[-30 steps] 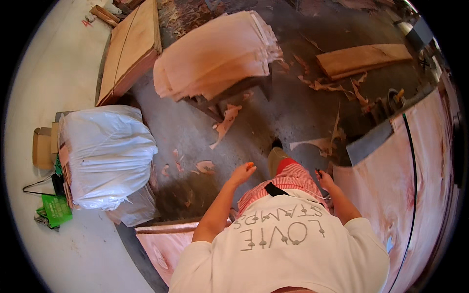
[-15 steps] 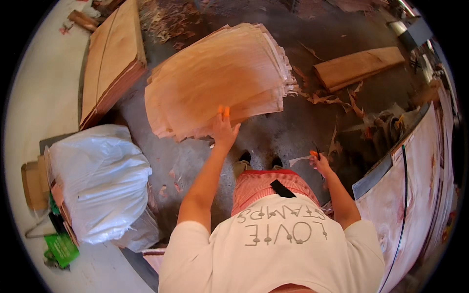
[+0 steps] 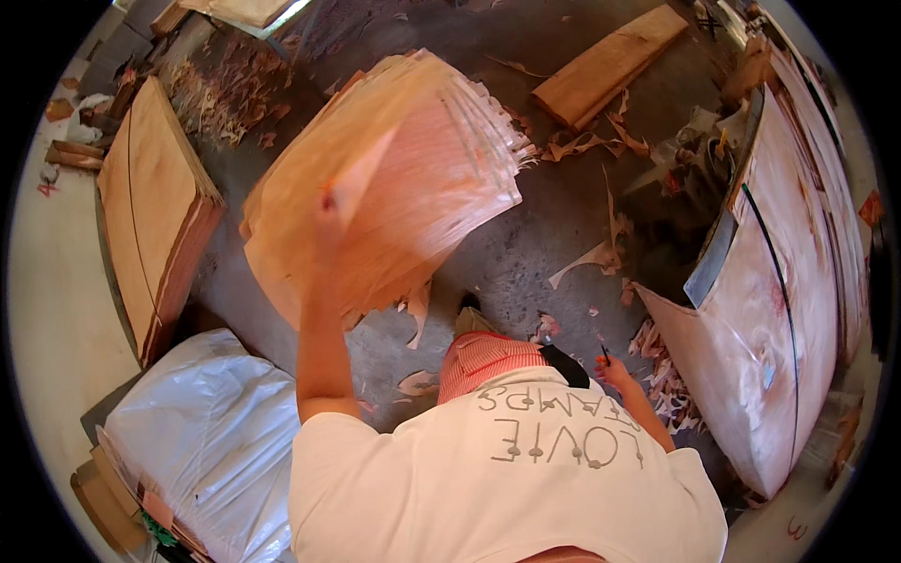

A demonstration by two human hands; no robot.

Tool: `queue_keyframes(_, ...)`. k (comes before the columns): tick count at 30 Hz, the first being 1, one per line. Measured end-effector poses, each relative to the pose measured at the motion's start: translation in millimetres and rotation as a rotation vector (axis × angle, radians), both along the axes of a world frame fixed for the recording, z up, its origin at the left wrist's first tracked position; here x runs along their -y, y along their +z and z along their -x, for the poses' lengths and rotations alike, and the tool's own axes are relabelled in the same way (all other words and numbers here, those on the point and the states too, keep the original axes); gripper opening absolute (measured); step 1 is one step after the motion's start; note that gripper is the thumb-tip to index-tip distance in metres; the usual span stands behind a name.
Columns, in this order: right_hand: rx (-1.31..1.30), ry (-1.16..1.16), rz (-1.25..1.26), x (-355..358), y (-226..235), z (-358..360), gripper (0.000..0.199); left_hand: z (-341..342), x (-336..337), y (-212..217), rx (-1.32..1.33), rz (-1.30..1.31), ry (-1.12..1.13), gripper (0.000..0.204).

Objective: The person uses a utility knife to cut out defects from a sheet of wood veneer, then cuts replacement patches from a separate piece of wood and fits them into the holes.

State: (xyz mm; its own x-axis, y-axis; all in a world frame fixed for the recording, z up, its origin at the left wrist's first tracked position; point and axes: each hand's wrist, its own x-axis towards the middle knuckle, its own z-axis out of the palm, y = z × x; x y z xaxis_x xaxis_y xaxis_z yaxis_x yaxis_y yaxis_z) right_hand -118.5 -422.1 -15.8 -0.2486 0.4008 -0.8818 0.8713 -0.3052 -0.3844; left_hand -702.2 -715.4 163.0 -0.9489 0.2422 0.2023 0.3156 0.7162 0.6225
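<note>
Beyond the white shirt (image 3: 488,502), the left hand (image 3: 327,199) overlies the veneer stack (image 3: 418,174), grip too blurred to tell; the right hand (image 3: 614,370) clasps a dark tool (image 3: 604,354) aside — likely sparing the veneer.

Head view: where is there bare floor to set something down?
The widest bare floor lies between the veneer stack and the torn scrap to its right. A narrower strip separates the stack from the strapped bundle at left. It is crowded beside the right hand, with shavings, and at upper left, with a scrap pile.
</note>
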Motion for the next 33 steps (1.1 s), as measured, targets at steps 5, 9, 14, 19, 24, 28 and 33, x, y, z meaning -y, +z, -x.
queue_keyframes(5, -0.317, 0.13, -0.085, 8, -38, -2, 0.023, -34, -2, 78, -0.439, -0.021, -0.073, 0.017)
queue_keyframes(9, -0.382, 0.316, -0.198, 17, -15, 23, 0.025, -106, -24, 71, -0.551, 0.04, -0.266, 0.023)
queue_keyframes(14, -0.45, 0.279, -0.375, 29, -29, -48, 0.025, -233, -87, 95, -0.479, -0.052, -0.558, 0.029)
queue_keyframes(19, -0.496, -0.2, -0.213, 63, -11, -159, 0.027, -345, -120, 90, -0.333, -0.106, -0.79, 0.027)
queue_keyframes(24, -0.764, -0.224, -0.712, 62, 109, -164, 0.011, -436, -149, 64, -0.042, 0.19, -0.947, 0.021)
queue_keyframes(28, -0.833, -0.065, -1.033, 58, 169, -158, 0.015, -496, -160, 58, -0.115, 0.37, -1.248, 0.018)
queue_keyframes(33, -0.386, 0.069, -1.06, 65, 175, -171, 0.048, -544, -180, 24, -0.05, 0.438, -1.521, 0.017)
